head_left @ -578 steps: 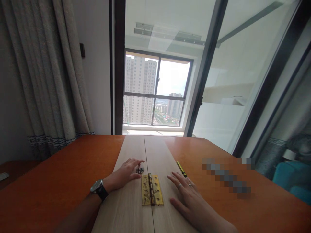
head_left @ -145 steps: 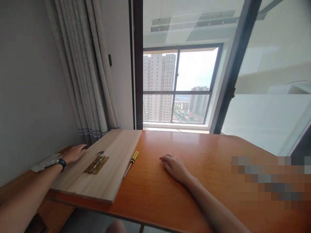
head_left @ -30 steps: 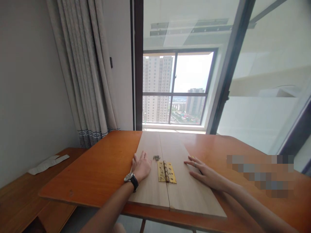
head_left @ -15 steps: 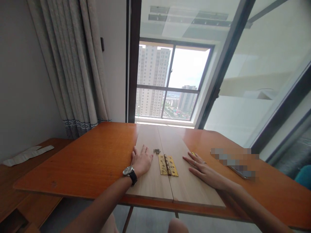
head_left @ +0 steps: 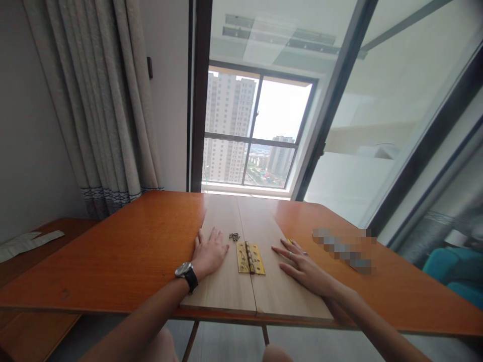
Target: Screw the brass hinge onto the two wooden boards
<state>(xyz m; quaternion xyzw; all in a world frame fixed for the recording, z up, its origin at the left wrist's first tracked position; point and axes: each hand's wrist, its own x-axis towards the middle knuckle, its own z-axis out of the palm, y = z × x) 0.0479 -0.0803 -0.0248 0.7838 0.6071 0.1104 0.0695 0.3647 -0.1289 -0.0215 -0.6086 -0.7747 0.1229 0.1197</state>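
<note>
My left hand (head_left: 210, 253), with a watch (head_left: 184, 270) on its wrist, lies flat and spread on the left pale wooden board (head_left: 222, 294). On the right board (head_left: 289, 300) rests my right hand (head_left: 302, 264), fingers stretched out, a ring on one of them. Between the hands a brass hinge (head_left: 250, 258) lies opened flat across the seam where the boards meet. Several small screws (head_left: 234, 236) are heaped just beyond it, near the seam. A bit of something yellow (head_left: 289, 241) shows beside my right fingers, mostly hidden.
Both boards lie on an orange-brown wooden table (head_left: 151, 251) with rounded corners. A blurred-out object (head_left: 341, 250) is on its right side. Pale strips (head_left: 32, 244) lie on a lower surface at the left. Behind stand a curtain (head_left: 101, 100) and glass doors.
The whole view has shifted, so the table, boards and hands appear further left. Both hands stay in the same places on the boards, and the hinge and screws have not moved.
</note>
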